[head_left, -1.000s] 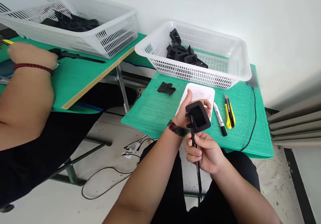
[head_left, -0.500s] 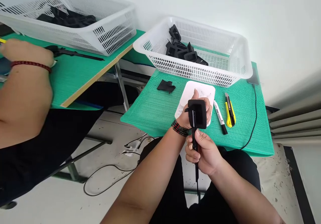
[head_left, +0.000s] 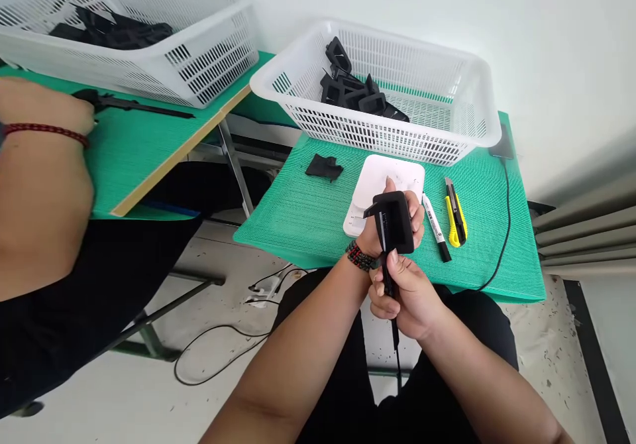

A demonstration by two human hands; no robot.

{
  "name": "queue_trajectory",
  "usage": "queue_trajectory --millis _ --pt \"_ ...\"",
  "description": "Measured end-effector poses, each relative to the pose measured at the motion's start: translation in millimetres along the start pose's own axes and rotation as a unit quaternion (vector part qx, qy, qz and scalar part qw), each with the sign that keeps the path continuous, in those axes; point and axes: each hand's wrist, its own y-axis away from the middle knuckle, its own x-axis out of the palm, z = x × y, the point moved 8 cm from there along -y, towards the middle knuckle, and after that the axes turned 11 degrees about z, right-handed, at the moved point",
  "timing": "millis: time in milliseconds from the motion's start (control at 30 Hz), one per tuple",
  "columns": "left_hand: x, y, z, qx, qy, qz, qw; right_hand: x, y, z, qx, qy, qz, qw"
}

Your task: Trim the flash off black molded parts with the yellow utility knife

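Observation:
A black rectangular foam-like piece with a hollow middle (head_left: 406, 222) is held up over the near edge of the mat. My left hand (head_left: 368, 237) is closed behind it, the fingers curling round its far side and the thumb pointing up. In my right hand (head_left: 410, 295) a black caliper (head_left: 390, 290) is gripped below the piece, its thin rod hanging down between my knees. The caliper's narrow jaw lies against the left side of the piece; exactly where they touch is hard to make out. Beyond my left hand sits a white scale (head_left: 368, 177), partly covered.
A white basket (head_left: 377, 132) with several black pieces stands at the back of the green mat (head_left: 278, 222). A marker (head_left: 436, 228) and yellow utility knife (head_left: 455, 213) lie right; a black scrap (head_left: 324, 167) lies left. A co-worker's arm (head_left: 42, 185) and another basket (head_left: 209, 53) are at left.
The black piece has turned slightly in my hands, and the caliper's lower end has swung a little right. The co-worker's arm has shifted left in view.

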Motion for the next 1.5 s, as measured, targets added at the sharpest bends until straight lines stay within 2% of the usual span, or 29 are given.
queue_trajectory --millis 267,433,700,967,1267,1500 --pt "-11.7 -0.6 2.5 0.014 0.037 -0.02 0.999 6.6 2.1 8.8 0.007 -0.012 0.054 0.998" --pt "-15.1 -2.6 4.2 0.007 0.033 -0.015 0.999 3.1 2.6 5.2 -0.003 0.01 0.033 0.999" --pt "-21.0 -2.0 2.5 0.032 0.004 -0.005 0.999 0.0 2.3 3.0 -0.027 0.012 0.003 1.0" --pt "-15.6 -3.0 2.2 0.04 0.021 0.028 0.999 -2.3 3.2 1.7 -0.025 0.009 -0.013 1.0" --pt "-13.3 -3.5 -2.7 0.059 0.011 0.029 0.998 3.3 1.2 2.7 -0.027 -0.008 0.011 1.0" --pt "-14.7 3.4 -10.3 0.072 0.002 -0.031 0.997 8.9 1.1 2.6 -0.03 -0.022 0.027 0.999"
